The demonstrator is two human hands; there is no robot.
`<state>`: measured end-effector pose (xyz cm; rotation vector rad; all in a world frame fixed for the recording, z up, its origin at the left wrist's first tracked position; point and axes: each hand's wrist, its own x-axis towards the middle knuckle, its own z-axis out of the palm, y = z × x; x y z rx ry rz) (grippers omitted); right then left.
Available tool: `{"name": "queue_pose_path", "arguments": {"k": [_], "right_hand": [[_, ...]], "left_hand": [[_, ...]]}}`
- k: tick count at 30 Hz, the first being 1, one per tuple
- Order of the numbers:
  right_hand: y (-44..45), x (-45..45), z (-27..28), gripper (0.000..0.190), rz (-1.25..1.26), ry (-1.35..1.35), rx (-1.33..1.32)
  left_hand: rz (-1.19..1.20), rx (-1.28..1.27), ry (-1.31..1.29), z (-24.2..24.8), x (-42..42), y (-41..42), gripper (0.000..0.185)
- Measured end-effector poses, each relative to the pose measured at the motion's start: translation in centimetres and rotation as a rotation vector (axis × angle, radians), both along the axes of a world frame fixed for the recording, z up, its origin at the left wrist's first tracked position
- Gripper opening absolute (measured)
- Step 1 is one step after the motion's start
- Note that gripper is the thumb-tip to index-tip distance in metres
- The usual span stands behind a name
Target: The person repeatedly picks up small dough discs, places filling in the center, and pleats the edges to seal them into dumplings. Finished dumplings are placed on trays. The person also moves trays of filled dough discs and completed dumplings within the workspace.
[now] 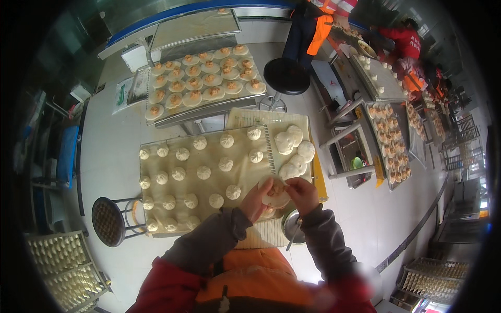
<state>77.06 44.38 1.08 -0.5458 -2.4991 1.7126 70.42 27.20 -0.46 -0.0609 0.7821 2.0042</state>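
My left hand (254,198) cradles a round dough wrapper (276,197) with orange-brown filling on it. At the wrapper's upper right edge, the fingers of my right hand (302,193) pinch the dough. Beneath and to the left lies a cloth-lined tray (242,176) bearing rows of pleated buns (203,172). Several flat dough rounds (301,150) rest, some overlapping, on a board just beyond my right hand. Partly hidden under the held wrapper is another piece with filling. A metal bowl (291,227) with a utensil in it sits beside my right wrist.
Beyond stands a tray of filled open wrappers (193,82). Round stools (287,76) (108,222) flank the work surfaces. People in red and orange (407,39) work at a long table at upper right, near another filled tray (387,137). Racks of buns (62,254) stand at lower left and right.
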Motion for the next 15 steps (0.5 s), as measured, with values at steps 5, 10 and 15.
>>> {"name": "queue_pose_path", "arguments": {"k": [5,10,15], "right_hand": [[-3.4,2.8,1.2,0.017,-0.023,0.0,-0.099],[-6.2,4.7,-0.2,0.017,0.008,-0.063,-0.217],[-7.3,5.8,-0.4,0.02,0.225,0.294,0.324]], "left_hand": [[-0.011,-0.325,0.233,1.9,3.0,-3.1,0.046],[-0.005,-0.479,0.406,1.3,5.2,-5.7,0.04],[-0.017,-0.412,0.322,-1.6,6.5,-8.3,0.045]]}}
